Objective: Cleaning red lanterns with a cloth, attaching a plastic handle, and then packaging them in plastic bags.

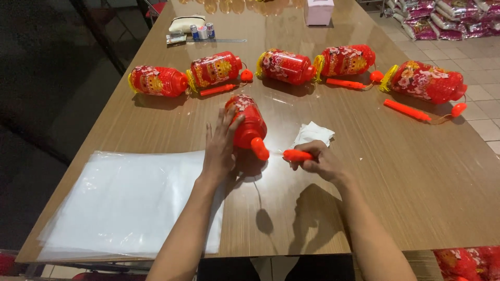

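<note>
Left hand lies fingers spread on red lantern at table centre, right hand at 3 o'clock clamps orange handle; lantern likely rolls if the flat palm slips.

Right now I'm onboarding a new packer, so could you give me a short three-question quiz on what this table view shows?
1. True or false: the left hand lies flat on the red plastic lantern nearest the person.
2. How many red plastic lanterns lie in the far row across the wooden table?
3. What does the right hand hold? A) the orange plastic handle stick B) the crumpled white cloth C) the stack of clear plastic sheets

Key: 1 true; 2 five; 3 A.
</note>
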